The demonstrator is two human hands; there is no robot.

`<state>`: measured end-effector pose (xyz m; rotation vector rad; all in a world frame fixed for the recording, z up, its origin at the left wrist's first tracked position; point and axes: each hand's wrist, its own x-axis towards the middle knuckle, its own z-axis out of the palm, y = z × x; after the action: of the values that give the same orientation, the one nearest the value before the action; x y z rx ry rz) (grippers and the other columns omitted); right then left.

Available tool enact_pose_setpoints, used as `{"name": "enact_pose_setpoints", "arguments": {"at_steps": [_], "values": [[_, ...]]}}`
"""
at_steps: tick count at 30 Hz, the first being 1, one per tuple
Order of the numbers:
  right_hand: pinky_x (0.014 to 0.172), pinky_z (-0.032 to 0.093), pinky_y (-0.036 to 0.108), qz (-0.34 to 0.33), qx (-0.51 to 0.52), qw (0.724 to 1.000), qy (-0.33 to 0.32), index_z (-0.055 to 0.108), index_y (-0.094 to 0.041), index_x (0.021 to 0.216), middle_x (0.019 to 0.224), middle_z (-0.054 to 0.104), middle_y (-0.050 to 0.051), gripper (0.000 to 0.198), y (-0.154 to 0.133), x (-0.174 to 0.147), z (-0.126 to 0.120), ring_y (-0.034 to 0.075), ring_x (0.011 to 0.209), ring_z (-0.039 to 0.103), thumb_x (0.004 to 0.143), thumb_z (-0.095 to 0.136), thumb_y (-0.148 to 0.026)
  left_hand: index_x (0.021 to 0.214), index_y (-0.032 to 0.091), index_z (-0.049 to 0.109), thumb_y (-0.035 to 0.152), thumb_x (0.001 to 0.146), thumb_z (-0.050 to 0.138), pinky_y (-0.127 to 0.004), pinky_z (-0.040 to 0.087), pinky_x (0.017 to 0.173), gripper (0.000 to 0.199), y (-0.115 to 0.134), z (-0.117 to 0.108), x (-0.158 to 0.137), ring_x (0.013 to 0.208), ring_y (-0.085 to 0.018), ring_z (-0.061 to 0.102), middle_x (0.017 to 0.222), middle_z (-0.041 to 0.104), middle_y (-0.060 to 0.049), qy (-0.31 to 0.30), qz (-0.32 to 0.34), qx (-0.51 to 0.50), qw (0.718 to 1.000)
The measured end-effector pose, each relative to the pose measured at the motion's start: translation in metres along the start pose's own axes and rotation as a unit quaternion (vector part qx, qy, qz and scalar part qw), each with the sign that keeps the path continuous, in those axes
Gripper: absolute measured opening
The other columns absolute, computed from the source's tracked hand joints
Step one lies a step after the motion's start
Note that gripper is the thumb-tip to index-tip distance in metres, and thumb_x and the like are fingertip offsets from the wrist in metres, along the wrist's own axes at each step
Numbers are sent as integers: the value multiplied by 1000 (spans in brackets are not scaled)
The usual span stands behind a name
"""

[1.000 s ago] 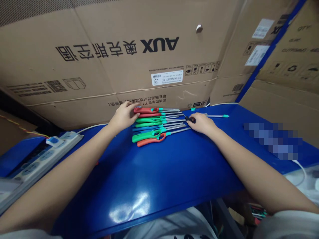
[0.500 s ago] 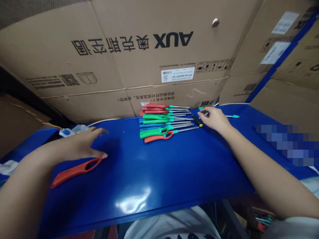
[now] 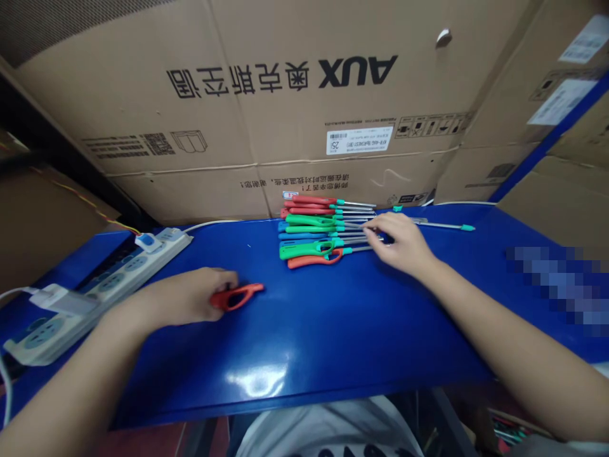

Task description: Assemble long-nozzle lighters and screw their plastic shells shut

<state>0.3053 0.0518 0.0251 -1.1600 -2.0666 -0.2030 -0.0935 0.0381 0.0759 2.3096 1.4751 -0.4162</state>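
My left hand (image 3: 190, 295) is closed around the rear of an orange-red lighter handle (image 3: 238, 296); its trigger loop sticks out to the right, and no metal tube shows on it. My right hand (image 3: 397, 240) lies over the tube ends of a row of long-nosed lighters (image 3: 314, 229), fingers curled in where the black screwdriver lay; the screwdriver is almost wholly hidden by them. Red, green, blue and orange handles make up the row, with teal collars and metal tubes pointing right. Beyond my right hand lies a loose metal tube with a teal end (image 3: 442, 225).
A white power strip (image 3: 111, 279) with plugs and cords runs along the left of the blue table (image 3: 314, 343). A large cardboard panel (image 3: 285, 133) stands behind the lighters. A small teal piece (image 3: 397, 208) lies near its foot.
My left hand has closed on the orange-red handle and moved it right, lifting it. My right hand has come down over the screwdriver, which was visible beside it before. The view has shifted left.
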Motion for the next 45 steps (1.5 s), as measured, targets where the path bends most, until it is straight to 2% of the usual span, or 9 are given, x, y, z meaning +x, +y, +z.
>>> {"name": "enact_pose_setpoints", "arguments": {"at_steps": [3,7,11,22,27,33,35,39,45], "values": [[96,41,42,-92,83,991,-49,67,-23,107,104,74,7,20,-32,-5,10,22,101,66,93,61,-34,111,28,65,22,83,60,-30,48,83,30,38,13,14,97,-21,65,109,68,-1,66,168,-61,982],[95,39,39,-173,164,953,-185,66,-22,108,110,67,8,38,-58,-10,15,21,104,61,84,71,-52,132,29,58,30,83,72,-35,49,97,50,64,26,28,113,-25,63,129,63,-6,128,235,-53,962],[91,36,38,-198,139,936,-257,64,-20,96,105,63,6,31,-58,-10,13,19,98,59,86,69,-49,134,28,58,35,81,77,-38,51,97,57,59,25,33,116,-28,63,131,62,-8,126,231,-37,964],[78,43,29,-141,109,925,-335,66,-18,91,92,61,4,8,-48,-7,-4,16,83,57,93,59,-23,118,20,66,31,89,68,-35,54,89,31,72,47,49,99,-22,65,113,65,-8,174,233,-156,944],[77,47,28,-93,158,937,-298,67,-16,95,94,64,6,17,-35,-4,-6,16,85,60,100,54,-27,122,19,65,35,90,69,-33,56,81,36,69,62,54,89,-20,65,107,65,-7,236,227,-190,926],[77,49,29,-30,201,960,-191,70,-15,93,88,68,8,19,-17,1,-5,16,82,62,99,56,-27,120,17,64,32,89,70,-32,56,81,35,70,70,56,83,-18,64,99,66,-6,302,236,-182,906],[70,48,27,-6,224,946,-235,72,-15,90,83,68,6,21,-18,1,-6,14,75,60,98,57,-29,121,16,63,32,91,69,-31,57,79,35,70,70,57,81,-17,64,100,66,-6,309,235,-180,904],[59,43,22,11,276,881,-384,74,-15,84,75,66,2,22,-30,-2,-4,10,64,56,94,64,-32,121,15,64,31,91,68,-30,57,75,34,70,71,59,77,-16,64,98,66,-6,318,232,-187,900],[57,37,22,-39,231,900,-368,62,-16,66,63,58,-1,36,-38,-9,10,9,59,50,93,66,-40,120,17,65,36,95,65,-32,56,80,31,72,68,54,85,-17,65,102,66,-6,349,214,-181,894]]}}
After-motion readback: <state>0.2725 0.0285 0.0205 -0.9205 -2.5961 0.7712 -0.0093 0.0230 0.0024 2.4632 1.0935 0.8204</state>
